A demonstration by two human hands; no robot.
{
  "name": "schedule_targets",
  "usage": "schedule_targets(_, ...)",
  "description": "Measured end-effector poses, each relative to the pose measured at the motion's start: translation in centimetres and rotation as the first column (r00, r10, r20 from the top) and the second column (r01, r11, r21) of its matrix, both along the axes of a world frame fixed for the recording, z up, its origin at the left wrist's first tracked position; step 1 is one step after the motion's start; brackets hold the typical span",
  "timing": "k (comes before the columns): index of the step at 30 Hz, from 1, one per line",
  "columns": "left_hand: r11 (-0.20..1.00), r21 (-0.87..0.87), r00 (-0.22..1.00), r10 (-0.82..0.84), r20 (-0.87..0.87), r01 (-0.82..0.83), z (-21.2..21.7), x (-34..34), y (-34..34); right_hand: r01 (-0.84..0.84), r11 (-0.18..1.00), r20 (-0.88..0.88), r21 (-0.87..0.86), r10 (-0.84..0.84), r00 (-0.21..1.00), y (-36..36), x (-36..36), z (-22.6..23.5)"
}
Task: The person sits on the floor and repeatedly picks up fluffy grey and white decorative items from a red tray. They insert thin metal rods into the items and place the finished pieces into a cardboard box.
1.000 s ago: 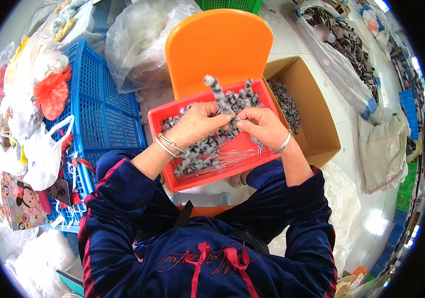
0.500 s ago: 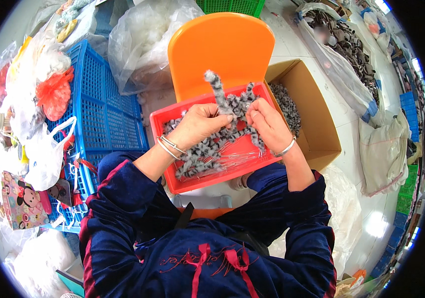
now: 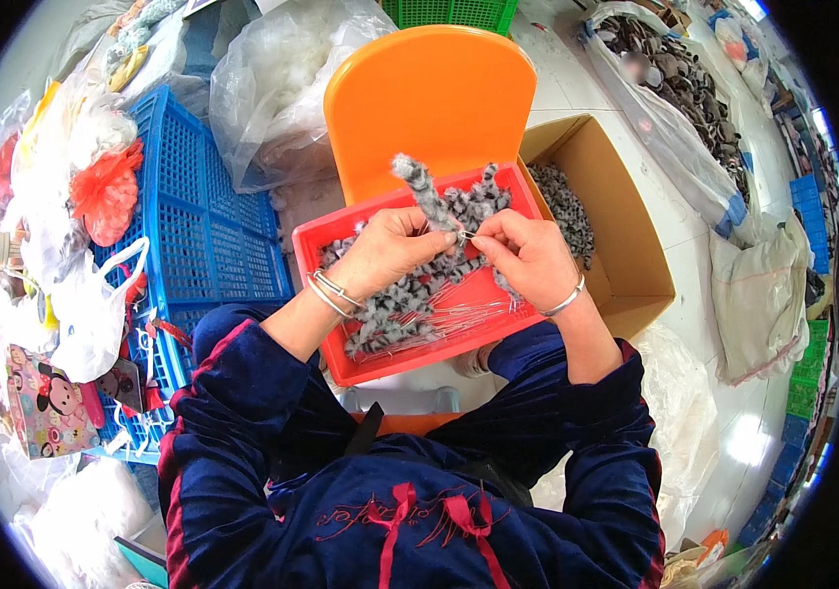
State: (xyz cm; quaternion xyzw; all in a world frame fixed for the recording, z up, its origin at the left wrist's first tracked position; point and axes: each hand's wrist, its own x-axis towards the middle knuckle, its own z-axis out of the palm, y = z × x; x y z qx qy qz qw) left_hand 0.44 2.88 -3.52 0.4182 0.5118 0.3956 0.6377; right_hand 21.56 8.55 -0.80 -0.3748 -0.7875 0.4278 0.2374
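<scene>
Our right hand (image 3: 527,257) has returned, seemingly pinching a thin silvery wire (image 3: 468,235) at the lower end of the grey-and-black striped plush strip (image 3: 422,187); our left hand (image 3: 390,243) pinches that strip over the red rectangular plastic tray (image 3: 439,344), so both work one end.

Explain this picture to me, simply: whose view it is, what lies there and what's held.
There is no machine here, just a person's bare hands, seen from above by a camera worn on the head; its wide lens bends straight edges. The left hand grips a fuzzy striped piece. The right hand pinches a shiny bit beside it, too small to identify. Below, a red tray holds more pieces and thin strands, probably wire. Beyond it stands an orange chair.
</scene>
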Motion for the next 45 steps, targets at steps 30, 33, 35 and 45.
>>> schedule_targets(30, 0.984, -0.018, 0.979, 0.18, 0.094, -0.179, 0.1, -0.9, 0.2, -0.005, 0.964, 0.02, -0.267, 0.011, 1.0, 1.4, 1.1, -1.4)
schedule_targets(33, 0.974, 0.003, 0.969, 0.224, 0.107, -0.225, -0.1, -1.3, 0.4, -0.008, 0.977, -0.004, -0.212, 0.008, 1.0, 1.4, 1.1, -1.3)
schedule_targets(35, 0.975, -0.011, 0.971, 0.224, 0.087, -0.224, -0.2, -1.0, 0.4, -0.023, 0.982, -0.021, -0.187, 0.019, 1.0, 1.0, 0.7, -1.7)
schedule_targets(45, 0.993, -0.039, 0.991, 0.111, -0.068, -0.114, 0.4, 0.6, -0.3, -0.048, 0.956, -0.158, -0.29, 0.001, 0.987, -0.3, -1.0, -2.7)
